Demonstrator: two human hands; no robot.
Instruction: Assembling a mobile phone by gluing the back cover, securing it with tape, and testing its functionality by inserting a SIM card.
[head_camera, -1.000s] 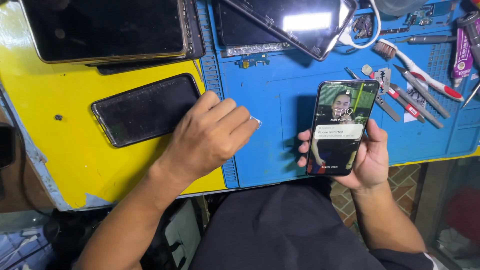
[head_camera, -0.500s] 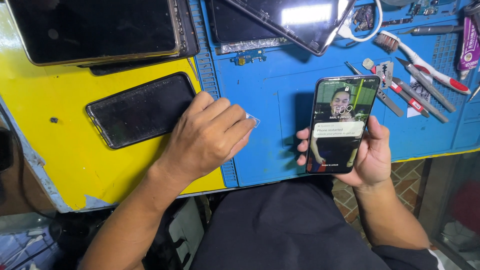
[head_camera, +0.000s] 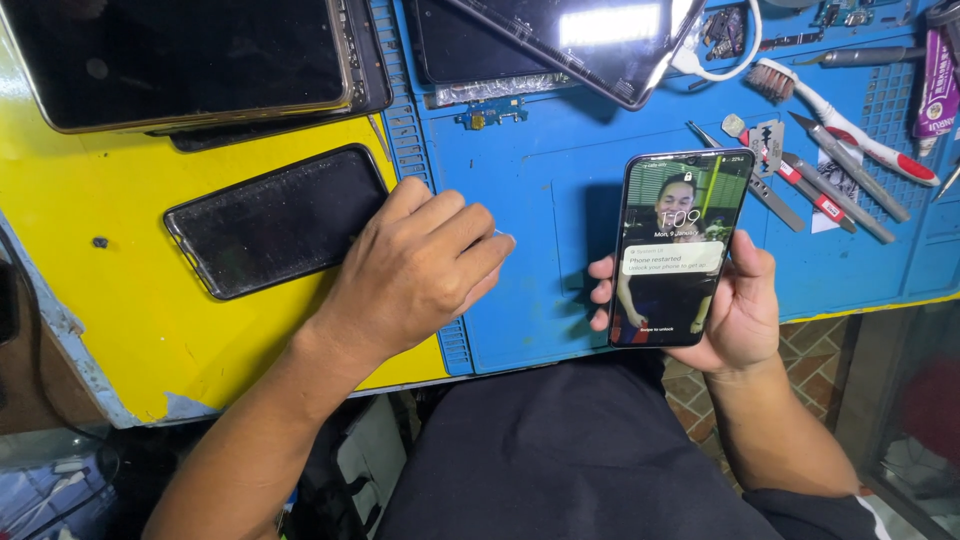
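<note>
Your two hands at a phone repair bench, almost unchanged from half a second ago.

Your right hand (head_camera: 735, 305), right of centre, still grips an upright black smartphone with a lit lock screen (head_camera: 680, 245), fingers wrapped round its edges. Your left hand (head_camera: 415, 270) stays flat at centre, fingers relaxed and holding nothing, on the seam between the blue silicone work mat (head_camera: 560, 200) and yellow tabletop (head_camera: 120, 300). A dark, dusty phone (head_camera: 275, 220) lies just to its left, now slightly lower in the frame.
</note>
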